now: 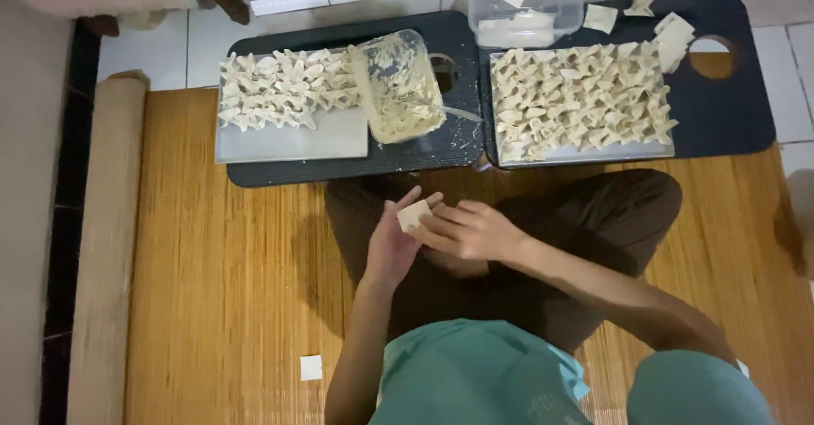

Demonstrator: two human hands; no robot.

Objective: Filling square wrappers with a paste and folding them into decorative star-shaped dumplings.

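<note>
A clear plastic tub (398,86), smeared with pale filling, lies at the left black board's (280,175) right edge. A second clear lidded container (526,5) stands at the boards' far edge. No labels, signs or screens show.

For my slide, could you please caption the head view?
Both hands, left hand and right hand, fold a dumpling wrapper before two trays of folded dumplings.

Two trays of folded dumplings (280,90) (filling tub (398,86) between) on black boards (729,111).
</note>
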